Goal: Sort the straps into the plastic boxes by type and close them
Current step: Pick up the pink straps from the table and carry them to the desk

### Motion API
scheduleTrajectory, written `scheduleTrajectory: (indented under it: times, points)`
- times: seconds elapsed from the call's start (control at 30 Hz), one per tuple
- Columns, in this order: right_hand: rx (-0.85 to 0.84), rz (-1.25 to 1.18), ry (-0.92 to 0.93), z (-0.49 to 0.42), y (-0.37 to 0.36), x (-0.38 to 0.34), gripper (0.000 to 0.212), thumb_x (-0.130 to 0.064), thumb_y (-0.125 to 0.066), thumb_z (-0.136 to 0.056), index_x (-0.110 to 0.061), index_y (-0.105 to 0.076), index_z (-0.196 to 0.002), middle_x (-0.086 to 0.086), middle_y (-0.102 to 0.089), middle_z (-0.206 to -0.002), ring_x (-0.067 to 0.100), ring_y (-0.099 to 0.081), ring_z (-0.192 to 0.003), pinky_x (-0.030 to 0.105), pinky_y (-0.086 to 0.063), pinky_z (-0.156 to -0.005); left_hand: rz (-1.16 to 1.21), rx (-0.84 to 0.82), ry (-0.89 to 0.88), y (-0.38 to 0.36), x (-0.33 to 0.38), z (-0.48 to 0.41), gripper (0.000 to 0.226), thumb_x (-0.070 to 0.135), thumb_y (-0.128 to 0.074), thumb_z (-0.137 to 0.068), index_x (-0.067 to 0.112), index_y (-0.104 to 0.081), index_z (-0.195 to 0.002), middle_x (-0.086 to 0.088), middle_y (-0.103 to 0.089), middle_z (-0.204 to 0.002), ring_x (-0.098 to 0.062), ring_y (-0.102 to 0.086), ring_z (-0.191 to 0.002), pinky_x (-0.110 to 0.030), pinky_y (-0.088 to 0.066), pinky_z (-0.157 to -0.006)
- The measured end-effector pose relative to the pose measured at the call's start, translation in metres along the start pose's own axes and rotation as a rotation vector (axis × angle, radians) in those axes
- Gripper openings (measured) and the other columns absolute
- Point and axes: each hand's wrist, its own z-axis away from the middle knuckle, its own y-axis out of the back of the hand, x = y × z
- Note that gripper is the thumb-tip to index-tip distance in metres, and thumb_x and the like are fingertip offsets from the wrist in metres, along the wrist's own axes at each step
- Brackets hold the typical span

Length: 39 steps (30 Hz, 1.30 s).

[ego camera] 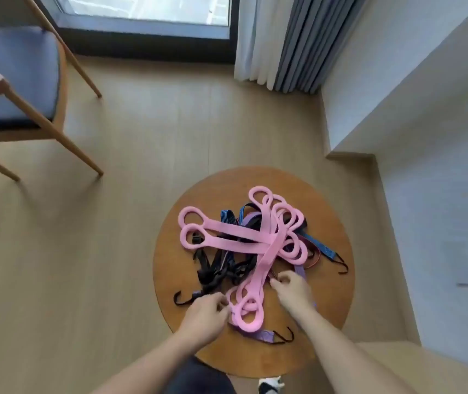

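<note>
A tangled heap of straps lies on a small round wooden table (pixel 323 302). Several pink straps (pixel 235 236) with looped ends lie on top. Under them are black buckle straps (pixel 212 268), a blue hooked strap (pixel 322 247) and a purple hooked strap (pixel 264 335). My left hand (pixel 204 314) pinches the pink loops at the near end of the heap. My right hand (pixel 292 288) rests just right of the pink straps, fingertips curled at the pile; what it touches is unclear. No plastic boxes are in view.
A wooden chair (pixel 14 81) with a grey-blue seat stands at the far left. A window and grey curtains (pixel 292 41) are at the back. A white wall ledge (pixel 397 109) runs along the right. Wooden floor surrounds the table.
</note>
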Motion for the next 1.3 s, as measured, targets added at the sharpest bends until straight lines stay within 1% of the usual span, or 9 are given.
scheduleTrajectory:
  times: [0.3, 0.43, 0.67, 0.77, 0.97, 1.07, 1.13, 1.2, 1.3]
  points:
    - [0.222, -0.068, -0.183, -0.055, -0.046, -0.035, 0.015, -0.026, -0.063, -0.089, -0.019, -0.062, -0.077, 0.005, -0.063, -0.08, 0.032, -0.059, -0.083, 0.028, -0.035, -0.067, 0.179, -0.064, -0.077, 0.019, -0.008, -0.036, 0.018, 0.035, -0.06, -0.102, 0.033, -0.071, -0.115, 0.018, -0.069, -0.106, 0.001, -0.062, -0.097, -0.023, -0.054, -0.084]
    - [0.26, -0.274, -0.214, -0.048, -0.05, -0.03, 0.02, -0.026, -0.079, -0.077, -0.018, -0.063, -0.085, -0.003, -0.069, -0.084, 0.026, -0.065, -0.085, 0.034, -0.047, -0.073, 0.226, -0.072, -0.088, 0.033, -0.012, -0.036, 0.016, 0.033, -0.061, -0.102, 0.033, -0.072, -0.112, 0.017, -0.07, -0.105, 0.001, -0.062, -0.097, -0.018, -0.051, -0.081]
    - [0.216, -0.263, -0.165, -0.046, -0.03, -0.045, 0.027, -0.013, -0.074, -0.081, -0.017, -0.055, -0.062, 0.002, -0.059, -0.067, 0.024, -0.053, -0.071, 0.044, -0.05, -0.073, 0.258, -0.069, -0.107, 0.056, -0.005, -0.042, 0.012, 0.031, -0.062, -0.101, 0.036, -0.068, -0.11, 0.021, -0.067, -0.101, -0.002, -0.062, -0.094, -0.018, -0.051, -0.078]
    - [0.179, -0.38, -0.058, -0.01, -0.017, -0.06, 0.015, -0.005, -0.07, -0.085, -0.007, -0.059, -0.075, 0.006, -0.06, -0.072, 0.022, -0.053, -0.071, 0.041, -0.049, -0.071, 0.192, -0.069, -0.212, 0.064, 0.005, -0.044, 0.042, 0.03, -0.067, -0.098, 0.031, -0.058, -0.139, 0.011, -0.063, -0.13, -0.008, -0.059, -0.114, -0.024, -0.051, -0.095]
    - [0.092, -0.531, 0.187, 0.094, 0.033, -0.09, 0.01, 0.002, -0.075, -0.083, -0.004, -0.067, -0.085, 0.016, -0.067, -0.078, 0.012, -0.06, -0.065, 0.025, -0.053, -0.063, -0.057, -0.07, -0.664, 0.074, 0.045, -0.033, 0.116, 0.046, -0.084, -0.074, 0.047, -0.008, -0.162, 0.019, 0.0, -0.172, -0.006, -0.003, -0.157, -0.029, -0.021, -0.121]
    - [0.004, -0.621, 0.242, 0.119, 0.051, -0.098, 0.01, 0.001, -0.076, -0.082, -0.004, -0.069, -0.088, 0.016, -0.071, -0.082, 0.017, -0.066, -0.068, 0.026, -0.056, -0.065, -0.008, -0.062, -0.797, 0.08, 0.063, -0.027, 0.087, 0.051, -0.081, -0.073, 0.039, -0.045, -0.152, 0.014, -0.034, -0.165, -0.009, -0.021, -0.156, -0.029, -0.026, -0.12]
    - [-0.039, -0.687, 0.261, 0.119, 0.063, -0.099, 0.009, -0.003, -0.076, -0.083, -0.006, -0.072, -0.09, 0.014, -0.073, -0.083, 0.02, -0.068, -0.07, 0.027, -0.056, -0.067, 0.183, -0.079, -0.728, 0.085, 0.067, -0.025, 0.043, 0.049, -0.078, -0.079, 0.029, -0.071, -0.116, 0.014, -0.071, -0.123, -0.009, -0.06, -0.123, -0.031, -0.051, -0.098]
    - [-0.098, -0.751, 0.249, 0.106, 0.072, -0.094, 0.005, -0.007, -0.074, -0.085, -0.01, -0.075, -0.089, 0.015, -0.075, -0.084, 0.023, -0.07, -0.072, 0.028, -0.057, -0.067, 0.286, -0.071, -0.585, 0.087, 0.066, -0.023, 0.012, 0.036, -0.08, -0.087, 0.028, -0.072, -0.09, 0.015, -0.073, -0.085, -0.006, -0.067, -0.082, -0.031, -0.053, -0.069]
    - [0.021, -0.553, 0.193, 0.06, 0.067, -0.079, 0.003, -0.014, -0.074, -0.088, -0.015, -0.074, -0.091, 0.008, -0.075, -0.087, 0.024, -0.071, -0.083, 0.034, -0.059, -0.071, 0.412, -0.043, -0.353, 0.089, 0.056, -0.021, 0.006, 0.024, -0.079, -0.091, 0.019, -0.075, -0.091, 0.003, -0.076, -0.081, -0.015, -0.069, -0.075, -0.035, -0.056, -0.067]
